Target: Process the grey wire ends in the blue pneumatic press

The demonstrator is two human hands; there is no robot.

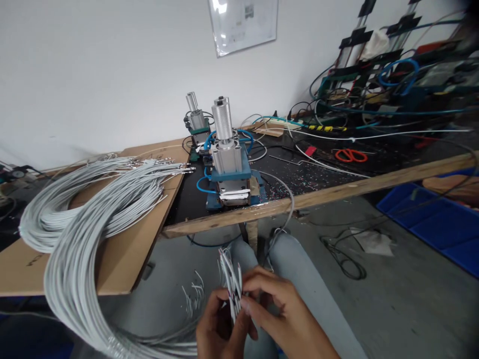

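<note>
My left hand (220,324) is closed round a small bunch of white cables (232,279), whose ends stick up above the fingers. My right hand (271,301) pinches at the same bunch from the right, thumb and forefinger pressed on the cables near their dark ends. Which single strand it grips is too small to tell. From the lower left, a thick bundle of white cables (80,259) curves off the cardboard and runs down toward my left hand. Both hands are above my lap, in front of the bench edge.
A pneumatic press (227,159) stands at the bench front, with a second press (196,119) behind it. Cardboard (123,269) carries the coiled cables at left. Orange-handled scissors (351,155) lie on the bench. A wooden edge (318,197) borders it. A blue bin (430,227) sits at right.
</note>
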